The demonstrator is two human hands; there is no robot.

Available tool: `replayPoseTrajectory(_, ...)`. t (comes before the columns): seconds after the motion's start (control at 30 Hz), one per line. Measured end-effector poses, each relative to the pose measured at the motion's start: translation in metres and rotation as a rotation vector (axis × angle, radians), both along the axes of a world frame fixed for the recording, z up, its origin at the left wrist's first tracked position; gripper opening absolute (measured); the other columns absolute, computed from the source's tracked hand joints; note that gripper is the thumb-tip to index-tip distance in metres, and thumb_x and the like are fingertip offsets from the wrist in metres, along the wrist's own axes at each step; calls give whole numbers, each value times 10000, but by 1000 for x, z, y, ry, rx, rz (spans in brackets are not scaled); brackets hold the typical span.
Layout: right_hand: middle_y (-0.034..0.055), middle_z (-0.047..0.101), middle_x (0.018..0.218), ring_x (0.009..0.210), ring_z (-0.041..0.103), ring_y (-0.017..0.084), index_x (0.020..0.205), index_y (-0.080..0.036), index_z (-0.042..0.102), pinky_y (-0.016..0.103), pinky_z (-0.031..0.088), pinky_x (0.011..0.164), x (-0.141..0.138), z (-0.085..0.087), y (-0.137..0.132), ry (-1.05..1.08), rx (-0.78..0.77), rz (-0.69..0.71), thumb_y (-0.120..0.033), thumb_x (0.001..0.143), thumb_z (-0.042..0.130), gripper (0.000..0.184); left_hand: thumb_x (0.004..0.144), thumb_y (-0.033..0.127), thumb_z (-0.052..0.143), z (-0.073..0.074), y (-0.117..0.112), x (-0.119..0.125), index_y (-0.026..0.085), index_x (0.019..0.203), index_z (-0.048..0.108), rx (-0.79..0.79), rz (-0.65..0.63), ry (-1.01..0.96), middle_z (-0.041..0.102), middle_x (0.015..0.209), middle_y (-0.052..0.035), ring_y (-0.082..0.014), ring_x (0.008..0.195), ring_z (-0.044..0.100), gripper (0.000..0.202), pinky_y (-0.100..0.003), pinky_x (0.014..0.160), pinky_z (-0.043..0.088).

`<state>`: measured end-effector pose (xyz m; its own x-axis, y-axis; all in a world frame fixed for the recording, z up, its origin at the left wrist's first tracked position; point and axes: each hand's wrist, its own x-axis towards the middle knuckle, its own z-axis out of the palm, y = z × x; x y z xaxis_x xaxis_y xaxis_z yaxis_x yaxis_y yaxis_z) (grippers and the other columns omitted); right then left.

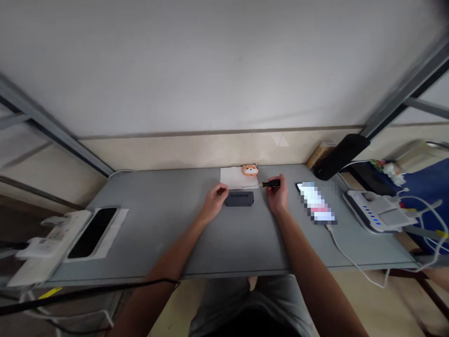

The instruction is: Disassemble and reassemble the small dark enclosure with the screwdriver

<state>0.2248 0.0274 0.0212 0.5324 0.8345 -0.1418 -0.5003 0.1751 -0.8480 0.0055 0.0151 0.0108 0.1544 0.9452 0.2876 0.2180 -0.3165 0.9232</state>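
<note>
A dark grey slotted box point(239, 199) lies on the grey table point(150, 224), with a row of vents along its top. At its left end is my left hand point(213, 204), thumb and fingers pinched together; whatever they may hold is too small to make out. My right hand point(278, 196), to the right of the box, is wrapped round a screwdriver point(271, 183) with a black and yellow handle. Its thin shaft points left over a white paper sheet point(231, 177) behind the box. On that sheet's back right corner sits a small orange animal-face item point(250, 170).
To the right are a lit phone point(317, 203) on a white cable, a black cylinder point(342, 157), a small box point(320, 153) and a power strip point(372, 213) with plugs. A dark phone point(94, 232) and another power strip point(58, 241) lie left.
</note>
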Motion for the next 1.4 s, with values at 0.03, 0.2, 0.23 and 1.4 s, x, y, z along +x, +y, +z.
replayPoseTrajectory(0.03, -31, 572, 624, 508, 433, 93, 620, -234, 528, 239, 336, 435, 0, 0, -2, -12, -2, 4, -615, 704, 694, 424, 870, 355, 565, 0, 0, 1, 209, 763, 569, -8, -5, 0, 561, 724, 14, -150, 713, 534, 181, -273, 701, 454)
replayPoseTrajectory(0.2, -21, 569, 660, 537, 442, 106, 637, -239, 527, 248, 342, 466, 0, 0, -19, -89, -22, 30, -682, 672, 687, 473, 876, 370, 547, -1, 0, 2, 215, 768, 543, -38, -29, -2, 528, 716, 23, -141, 695, 506, 189, -270, 696, 447)
replayPoseTrajectory(0.23, -20, 567, 663, 540, 446, 109, 644, -240, 534, 253, 345, 474, 0, 0, -25, -111, -28, 37, -690, 679, 680, 475, 870, 381, 559, 0, 0, 1, 215, 771, 544, -43, -40, -2, 533, 723, 22, -141, 699, 512, 194, -272, 704, 452)
replayPoseTrajectory(1.4, 19, 597, 653, 612, 543, 163, 700, -215, 640, 269, 422, 548, -5, -3, -123, -733, -177, -89, -669, 859, 557, 489, 967, 272, 600, -14, 0, -8, 231, 1039, 681, 152, -35, 388, 661, 1039, -56, -229, 1055, 611, 115, -387, 974, 509)
